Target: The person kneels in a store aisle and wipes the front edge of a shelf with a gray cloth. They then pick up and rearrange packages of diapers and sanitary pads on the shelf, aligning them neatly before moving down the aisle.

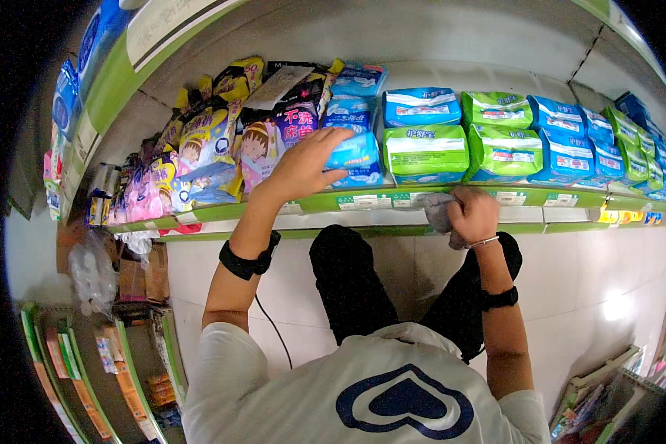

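My left hand (306, 164) grips the left end of a light blue pack of sanitary pads (358, 151), fingers over its top and thumb at its front. That pack tops the front of a column of blue packs, with another blue pack (365, 176) below it. My right hand (475, 215) is closed around a crumpled grey cloth (438, 211), which hangs against the green shelf edge (316, 203). Just behind the cloth are green packs of pads (426, 149), stacked in front of blue ones. Left of my left hand stand pink and black bags (261, 144) printed with a cartoon girl.
More blue packs (566, 155) and green packs (632, 162) continue rightward along the shelf. Yellow and pink bags (205, 130) lean at the left. An upper shelf edge (108, 83) curves overhead. Cardboard boxes (156, 272) and a clear plastic bag (91, 277) are at the lower left.
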The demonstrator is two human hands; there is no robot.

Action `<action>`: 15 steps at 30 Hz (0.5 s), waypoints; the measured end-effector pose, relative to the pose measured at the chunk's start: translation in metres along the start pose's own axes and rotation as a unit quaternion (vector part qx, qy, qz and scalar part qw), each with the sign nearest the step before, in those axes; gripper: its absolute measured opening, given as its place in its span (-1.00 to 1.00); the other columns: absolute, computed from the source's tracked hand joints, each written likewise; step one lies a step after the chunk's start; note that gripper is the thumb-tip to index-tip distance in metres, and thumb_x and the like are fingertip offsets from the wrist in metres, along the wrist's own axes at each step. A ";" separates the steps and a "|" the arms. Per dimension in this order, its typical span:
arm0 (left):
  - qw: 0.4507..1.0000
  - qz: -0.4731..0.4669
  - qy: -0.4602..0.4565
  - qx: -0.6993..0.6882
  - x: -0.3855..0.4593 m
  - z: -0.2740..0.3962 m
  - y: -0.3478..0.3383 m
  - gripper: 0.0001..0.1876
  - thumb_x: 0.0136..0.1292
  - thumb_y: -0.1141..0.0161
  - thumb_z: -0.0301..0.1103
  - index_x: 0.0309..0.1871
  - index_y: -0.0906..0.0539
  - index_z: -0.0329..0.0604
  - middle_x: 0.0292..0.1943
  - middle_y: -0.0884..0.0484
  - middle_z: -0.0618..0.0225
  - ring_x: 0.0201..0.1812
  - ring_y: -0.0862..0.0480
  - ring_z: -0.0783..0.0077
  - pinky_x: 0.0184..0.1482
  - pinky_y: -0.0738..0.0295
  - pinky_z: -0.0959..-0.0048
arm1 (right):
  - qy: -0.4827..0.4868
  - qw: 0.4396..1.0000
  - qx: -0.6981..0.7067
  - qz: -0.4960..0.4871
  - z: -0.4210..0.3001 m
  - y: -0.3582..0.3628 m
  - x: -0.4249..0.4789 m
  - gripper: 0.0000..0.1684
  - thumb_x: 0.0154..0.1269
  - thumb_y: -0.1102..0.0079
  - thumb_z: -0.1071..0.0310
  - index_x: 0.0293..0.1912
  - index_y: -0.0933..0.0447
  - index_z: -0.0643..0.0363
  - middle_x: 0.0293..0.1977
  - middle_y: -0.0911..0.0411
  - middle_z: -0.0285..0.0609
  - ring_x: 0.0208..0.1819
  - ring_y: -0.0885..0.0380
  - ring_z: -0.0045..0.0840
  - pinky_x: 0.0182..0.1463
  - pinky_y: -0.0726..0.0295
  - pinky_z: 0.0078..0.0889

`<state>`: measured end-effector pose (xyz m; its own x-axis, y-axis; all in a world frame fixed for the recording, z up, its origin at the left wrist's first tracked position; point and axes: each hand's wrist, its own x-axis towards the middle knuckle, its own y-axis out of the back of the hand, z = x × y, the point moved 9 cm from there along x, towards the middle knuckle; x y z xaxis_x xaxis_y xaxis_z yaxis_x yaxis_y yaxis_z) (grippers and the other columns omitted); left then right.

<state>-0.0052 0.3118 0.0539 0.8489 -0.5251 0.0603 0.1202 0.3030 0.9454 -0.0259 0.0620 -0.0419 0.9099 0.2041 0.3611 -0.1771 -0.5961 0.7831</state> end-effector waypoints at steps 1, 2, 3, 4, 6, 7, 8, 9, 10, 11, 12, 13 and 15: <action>1.000 -0.007 -0.018 -0.003 0.000 0.005 -0.001 -0.34 0.07 -0.31 -0.29 0.26 -0.33 -0.19 0.18 -0.42 0.01 0.20 -0.42 -0.01 0.23 -0.31 0.20 | 0.013 1.000 0.000 0.014 0.001 0.001 0.000 -0.72 -0.02 -0.05 0.13 -0.37 -0.60 0.06 -0.52 -0.54 0.01 -0.45 -0.53 -0.06 -0.39 -0.51 -0.01; 0.999 -0.003 -0.042 -0.006 0.002 0.004 -0.003 -0.36 0.07 -0.30 -0.32 0.24 -0.34 -0.20 0.17 -0.42 0.01 0.21 -0.41 0.00 0.23 -0.30 0.20 | 0.015 1.000 0.004 0.019 0.004 0.002 -0.002 -0.71 -0.02 -0.06 0.13 -0.36 -0.61 0.05 -0.52 -0.55 0.01 -0.44 -0.54 -0.06 -0.38 -0.51 -0.02; 0.998 -0.006 -0.057 -0.011 0.003 0.002 -0.003 -0.37 0.07 -0.30 -0.30 0.23 -0.35 -0.19 0.13 -0.44 0.02 0.16 -0.44 0.00 0.19 -0.33 0.20 | 0.020 0.999 0.014 0.025 0.002 0.002 -0.002 -0.71 -0.02 -0.07 0.13 -0.34 -0.61 0.05 -0.51 -0.55 0.02 -0.43 -0.54 -0.06 -0.38 -0.52 -0.02; 0.997 -0.010 -0.073 -0.017 0.007 0.000 -0.002 -0.38 0.06 -0.31 -0.28 0.22 -0.37 -0.18 0.09 -0.47 0.02 0.12 -0.46 0.00 0.15 -0.36 0.20 | 0.024 0.999 0.023 0.031 0.000 0.003 -0.002 -0.70 -0.03 -0.08 0.13 -0.33 -0.62 0.05 -0.50 -0.56 0.02 -0.43 -0.54 -0.06 -0.37 -0.52 -0.03; 0.995 -0.025 -0.097 -0.027 0.012 -0.004 0.000 -0.38 0.07 -0.32 -0.23 0.20 -0.38 -0.18 0.03 -0.50 0.03 0.07 -0.49 0.02 0.09 -0.40 0.21 | 0.018 0.999 0.017 0.023 0.001 0.001 -0.002 -0.71 -0.03 -0.09 0.14 -0.33 -0.61 0.05 -0.49 -0.56 0.02 -0.42 -0.54 -0.06 -0.37 -0.52 -0.03; 0.993 -0.036 -0.106 -0.032 0.015 -0.006 0.000 -0.38 0.07 -0.33 -0.21 0.20 -0.38 -0.19 0.01 -0.50 0.03 0.06 -0.50 0.02 0.08 -0.41 0.22 | 0.013 1.000 0.013 0.019 0.002 0.001 -0.001 -0.72 -0.03 -0.09 0.14 -0.33 -0.61 0.05 -0.48 -0.56 0.02 -0.42 -0.54 -0.05 -0.36 -0.52 -0.03; 0.992 -0.048 -0.115 -0.036 0.017 -0.008 0.000 -0.37 0.07 -0.34 -0.18 0.20 -0.38 -0.19 0.00 -0.51 0.02 0.05 -0.51 0.03 0.06 -0.42 0.23 | 0.012 1.000 0.010 0.021 0.003 0.000 -0.001 -0.72 -0.03 -0.09 0.14 -0.34 -0.60 0.05 -0.48 -0.56 0.02 -0.41 -0.54 -0.05 -0.36 -0.52 -0.03; 0.993 -0.084 -0.072 -0.050 0.022 -0.017 -0.004 -0.36 0.06 -0.35 -0.16 0.19 -0.39 -0.20 0.00 -0.51 0.03 0.04 -0.52 0.05 0.06 -0.42 0.24 | 0.009 1.000 0.005 0.022 0.005 -0.002 -0.002 -0.73 -0.02 -0.09 0.14 -0.35 -0.60 0.06 -0.48 -0.56 0.02 -0.41 -0.54 -0.05 -0.36 -0.52 -0.03; 0.990 -0.120 -0.029 -0.063 0.024 -0.026 -0.007 -0.35 0.06 -0.36 -0.15 0.19 -0.39 -0.22 -0.01 -0.51 0.03 0.03 -0.52 0.07 0.06 -0.42 0.24 | 0.005 1.000 0.001 0.024 0.006 -0.002 -0.003 -0.73 -0.02 -0.10 0.14 -0.35 -0.59 0.06 -0.48 -0.56 0.02 -0.41 -0.54 -0.05 -0.36 -0.52 -0.02; 0.985 -0.156 0.014 -0.076 0.025 -0.033 -0.009 -0.34 0.05 -0.37 -0.13 0.18 -0.39 -0.23 -0.01 -0.51 0.04 0.02 -0.53 0.09 0.05 -0.42 0.25 | 0.004 1.000 -0.001 0.013 0.005 -0.004 -0.004 -0.73 -0.02 -0.09 0.14 -0.34 -0.60 0.06 -0.47 -0.57 0.02 -0.41 -0.54 -0.05 -0.36 -0.52 -0.03; 0.984 -0.152 0.003 -0.088 0.026 -0.033 -0.004 -0.32 0.04 -0.39 -0.10 0.18 -0.41 -0.23 -0.02 -0.56 0.08 -0.01 -0.57 0.15 0.04 -0.44 0.32 | 0.000 1.000 -0.007 0.003 0.006 -0.004 -0.003 -0.72 -0.02 -0.09 0.14 -0.33 -0.60 0.06 -0.46 -0.57 0.02 -0.41 -0.55 -0.05 -0.35 -0.52 -0.03; 0.989 -0.093 0.029 -0.108 0.027 -0.037 0.014 -0.34 0.06 -0.37 -0.08 0.18 -0.42 -0.22 -0.02 -0.57 0.12 -0.02 -0.58 0.19 0.05 -0.44 0.34 | -0.005 1.000 -0.013 -0.006 0.007 -0.005 -0.003 -0.71 -0.01 -0.09 0.14 -0.32 -0.61 0.06 -0.46 -0.57 0.02 -0.41 -0.55 -0.05 -0.35 -0.52 -0.03; 0.986 0.024 0.087 -0.143 0.014 -0.047 0.061 -0.36 0.10 -0.33 -0.05 0.18 -0.44 -0.20 -0.02 -0.60 0.19 -0.02 -0.59 0.28 0.08 -0.43 0.38 | 0.001 1.000 -0.010 -0.007 0.005 -0.005 -0.001 -0.71 -0.02 -0.10 0.15 -0.31 -0.61 0.06 -0.47 -0.57 0.02 -0.41 -0.55 -0.05 -0.35 -0.52 -0.03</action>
<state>0.0379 0.3601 0.0974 0.9296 -0.3677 0.0242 0.1960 0.5492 0.8124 -0.0241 0.0608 -0.0488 0.9121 0.2138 0.3499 -0.1712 -0.5767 0.7988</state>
